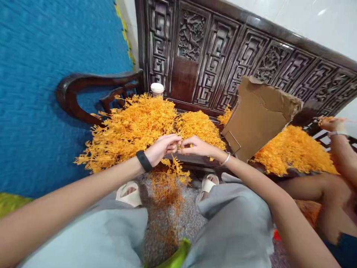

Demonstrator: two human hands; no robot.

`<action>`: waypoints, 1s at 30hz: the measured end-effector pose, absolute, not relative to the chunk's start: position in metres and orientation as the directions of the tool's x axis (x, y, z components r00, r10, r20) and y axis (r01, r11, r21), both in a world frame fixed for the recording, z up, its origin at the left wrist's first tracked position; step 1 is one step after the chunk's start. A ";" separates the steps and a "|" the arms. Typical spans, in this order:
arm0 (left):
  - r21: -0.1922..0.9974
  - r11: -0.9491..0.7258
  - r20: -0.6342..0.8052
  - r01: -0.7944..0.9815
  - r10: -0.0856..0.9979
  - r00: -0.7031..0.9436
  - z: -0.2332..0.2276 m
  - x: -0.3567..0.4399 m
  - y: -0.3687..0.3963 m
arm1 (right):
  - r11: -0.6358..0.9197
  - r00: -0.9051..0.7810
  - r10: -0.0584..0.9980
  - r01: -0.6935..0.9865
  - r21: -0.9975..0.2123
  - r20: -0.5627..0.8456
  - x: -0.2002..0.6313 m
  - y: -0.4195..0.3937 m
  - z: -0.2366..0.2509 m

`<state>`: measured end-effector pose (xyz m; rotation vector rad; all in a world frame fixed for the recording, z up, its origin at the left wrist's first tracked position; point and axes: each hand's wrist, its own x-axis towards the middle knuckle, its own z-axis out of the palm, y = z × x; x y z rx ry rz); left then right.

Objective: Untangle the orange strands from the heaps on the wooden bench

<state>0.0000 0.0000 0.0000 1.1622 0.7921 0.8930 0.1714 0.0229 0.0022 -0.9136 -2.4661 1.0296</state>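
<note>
Orange plastic sprigs (131, 128) piled on the wooden bench (200, 160); 3 heaps visible, most untouched. Left hand (161, 147) and right hand (196, 146) meet over the bench edge, fingers pinched shut on 1 small sprig piece (179, 147). More sprigs on the floor (167, 190) below.

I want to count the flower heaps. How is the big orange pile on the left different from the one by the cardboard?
The left pile is wider and looser, with sprigs sticking out over the bench edge; the right pile is a tighter mound partly hidden behind the cardboard. Both are the same orange sprigs on the carved bench.
</note>
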 end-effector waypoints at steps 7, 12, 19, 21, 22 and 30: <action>0.973 0.152 -0.069 -0.175 0.910 0.408 0.001 0.008 -0.005 | 0.443 -0.751 0.660 0.419 -0.793 -0.028 0.175 0.019 0.012; 0.982 0.118 -0.052 -0.146 0.919 0.392 0.007 0.017 -0.023 | 0.278 -0.763 0.634 0.380 -0.882 -0.128 0.181 0.014 0.014; 0.986 0.139 -0.089 -0.091 0.905 0.416 0.018 0.023 -0.052 | 0.042 -0.798 0.561 0.292 -0.956 -0.219 0.192 -0.001 0.009; 0.985 0.150 -0.104 -0.080 0.905 0.413 0.020 0.025 -0.058 | -0.001 -0.804 0.546 0.283 -0.959 -0.237 0.191 -0.009 0.010; 0.984 0.160 -0.114 -0.077 0.903 0.415 0.020 0.026 -0.061 | -0.016 -0.806 0.538 0.282 -0.959 -0.245 0.190 -0.013 0.011; 0.970 0.236 -0.193 -0.065 0.900 0.390 0.034 0.000 -0.081 | 0.069 -0.683 0.681 0.417 -0.906 -0.263 0.240 -0.007 0.018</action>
